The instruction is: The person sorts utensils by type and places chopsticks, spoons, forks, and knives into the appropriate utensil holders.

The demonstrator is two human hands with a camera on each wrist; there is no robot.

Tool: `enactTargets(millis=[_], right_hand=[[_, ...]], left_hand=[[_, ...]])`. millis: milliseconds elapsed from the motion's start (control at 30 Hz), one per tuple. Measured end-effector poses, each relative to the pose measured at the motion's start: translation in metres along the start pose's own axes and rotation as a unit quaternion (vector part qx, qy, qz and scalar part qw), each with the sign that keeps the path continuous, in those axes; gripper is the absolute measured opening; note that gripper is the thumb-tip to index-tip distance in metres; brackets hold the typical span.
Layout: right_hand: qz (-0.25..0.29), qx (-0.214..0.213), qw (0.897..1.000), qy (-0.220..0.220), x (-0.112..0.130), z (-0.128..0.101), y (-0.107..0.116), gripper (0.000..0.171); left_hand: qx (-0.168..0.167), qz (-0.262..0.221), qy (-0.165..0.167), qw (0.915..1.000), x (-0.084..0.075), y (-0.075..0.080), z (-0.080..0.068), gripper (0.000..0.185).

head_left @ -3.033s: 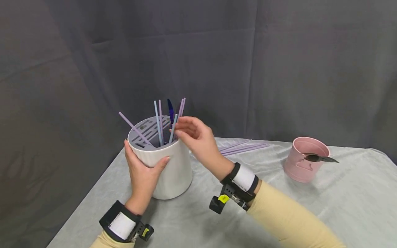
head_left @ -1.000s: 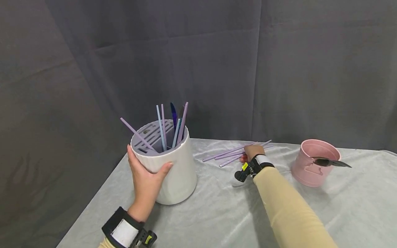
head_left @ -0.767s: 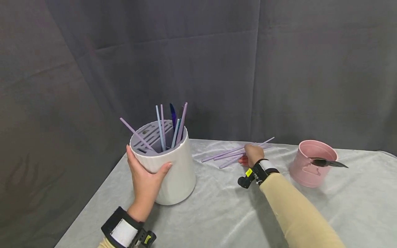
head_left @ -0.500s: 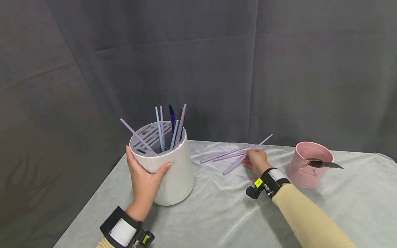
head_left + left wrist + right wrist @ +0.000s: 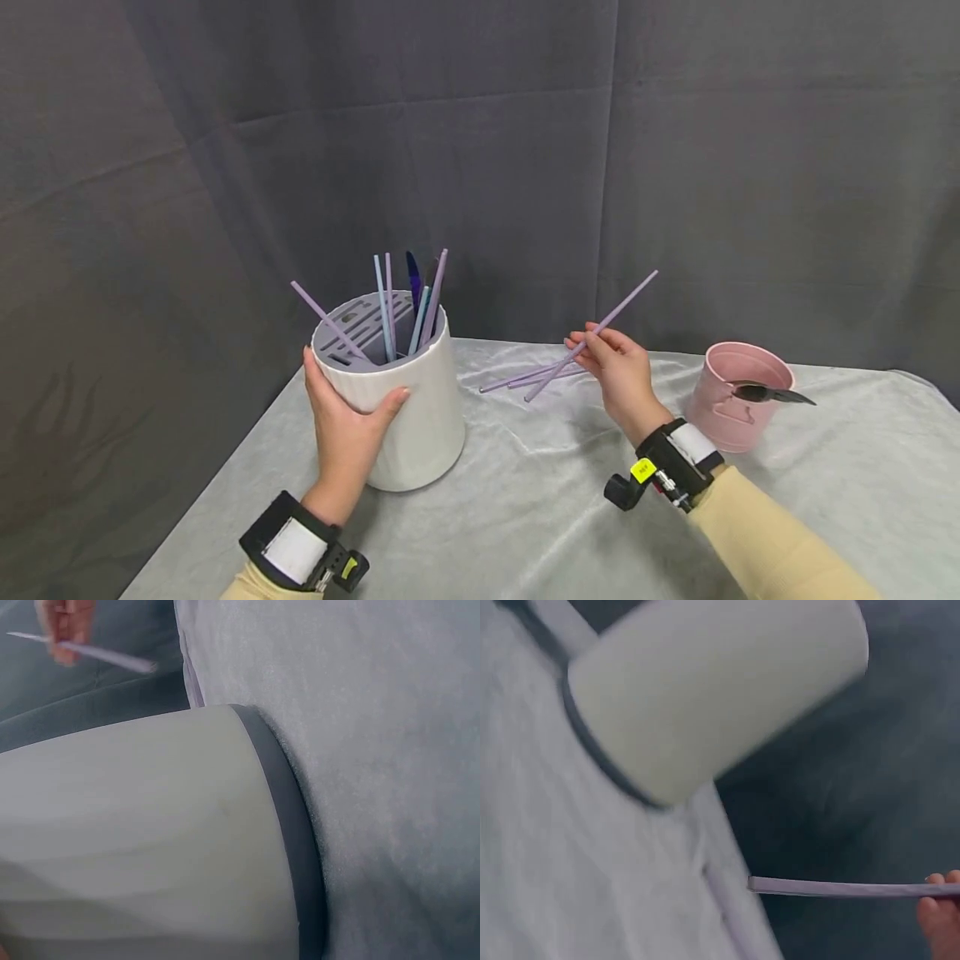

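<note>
the right hand [image 5: 622, 375] pinches one lilac stick [image 5: 592, 336] between thumb and fingertips, lifted off the table and slanting up to the right, well apart from the holder [image 5: 408, 408]. the left hand [image 5: 345, 417] wraps the holder's side, thumb and fingers curled round its white wall. about six sticks [image 5: 386, 304] stand in the holder's slotted top; two or three more sticks [image 5: 525, 377] lie on the cloth [image 5: 525, 517] between holder and pink cup [image 5: 731, 396]. judged so, the loading is well past half.
</note>
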State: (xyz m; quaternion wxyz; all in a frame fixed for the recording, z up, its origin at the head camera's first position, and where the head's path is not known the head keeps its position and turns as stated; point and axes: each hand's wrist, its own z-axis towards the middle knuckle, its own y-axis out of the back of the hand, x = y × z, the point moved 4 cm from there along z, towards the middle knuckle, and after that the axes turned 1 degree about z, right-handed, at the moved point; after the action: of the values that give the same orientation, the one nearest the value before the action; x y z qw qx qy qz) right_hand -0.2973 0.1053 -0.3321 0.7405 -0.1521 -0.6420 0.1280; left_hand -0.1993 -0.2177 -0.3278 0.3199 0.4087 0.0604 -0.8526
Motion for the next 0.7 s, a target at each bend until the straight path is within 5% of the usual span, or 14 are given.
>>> enactTargets(millis=[100,233,467,600,700], right_hand=[[0.021,0.034,0.997,0.061,0.017,-0.010,-0.019,0.011],[0.048,0.083,0.986,0.138,0.044,-0.026,-0.048,0.020],[0.106,0.171,0.940,0.277,0.093,-0.057,-0.098,0.030],[0.073,0.211,0.918,0.328,0.103,-0.068,-0.125,0.031],[0.015,0.225,0.911,0.345,0.098,-0.074,-0.145,0.025]], left_hand=[[-0.001,-0.005,-0.001,1.0000,0.000,-0.002,0.001,0.122],[-0.003,-0.003,-0.004,1.0000,-0.001,-0.005,0.001,0.125],[0.002,-0.003,-0.005,1.0000,-0.004,-0.009,0.000,0.125],[0.002,-0.003,-0.006,1.0000,-0.006,-0.010,0.001,0.126],[0.001,-0.002,-0.009,1.0000,-0.007,-0.011,0.001,0.128]])
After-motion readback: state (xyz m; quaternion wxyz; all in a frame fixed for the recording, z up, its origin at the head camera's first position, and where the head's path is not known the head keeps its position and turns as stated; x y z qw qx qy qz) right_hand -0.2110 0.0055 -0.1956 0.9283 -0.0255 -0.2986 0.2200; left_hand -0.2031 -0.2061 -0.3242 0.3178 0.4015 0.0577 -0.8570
